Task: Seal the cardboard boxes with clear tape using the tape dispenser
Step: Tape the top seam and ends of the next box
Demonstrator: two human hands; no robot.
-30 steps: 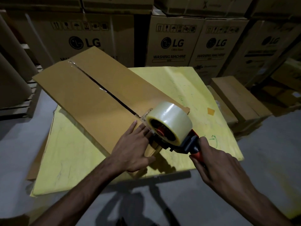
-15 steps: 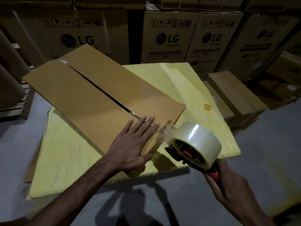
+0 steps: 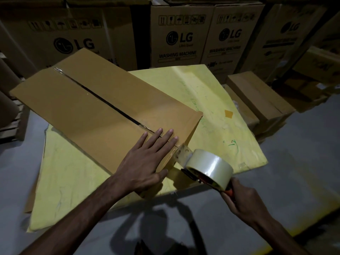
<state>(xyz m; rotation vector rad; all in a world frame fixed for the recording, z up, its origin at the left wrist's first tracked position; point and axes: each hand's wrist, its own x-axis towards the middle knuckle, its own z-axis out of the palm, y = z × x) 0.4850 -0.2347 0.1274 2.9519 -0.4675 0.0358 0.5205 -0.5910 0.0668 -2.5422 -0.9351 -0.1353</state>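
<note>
— What's nearest?
— The right hand [image 3: 244, 203], fingers curled tight round the red handle of a black-framed tape dispenser [image 3: 195, 176]. The dispenser carries a fat roll of clear tape [image 3: 211, 166] and hangs just off the box's near end.

— And the other hand?
— The left hand [image 3: 145, 162] lies flat, fingers straight and spread, pressing on the near end of a long, flat brown cardboard box [image 3: 82, 107]. Its fingertips lie across the centre seam and its thumb is at the near edge (it grips nothing). A short strip of tape [image 3: 182, 153] runs from that end of the box, just beside the little finger, to the roll.

— So where does the box sit?
— It stretches away from both hands to the left, slantwise on a big yellow sheet [image 3: 211, 100] with grey floor [image 3: 303, 172] around it. The seam shows as a dark line, with a glint of tape at its far end.

— And behind that?
— Plain brown cartons [image 3: 257, 94] lie to the right, and beyond them stands a wall of large cartons printed LG [image 3: 180, 35].
</note>
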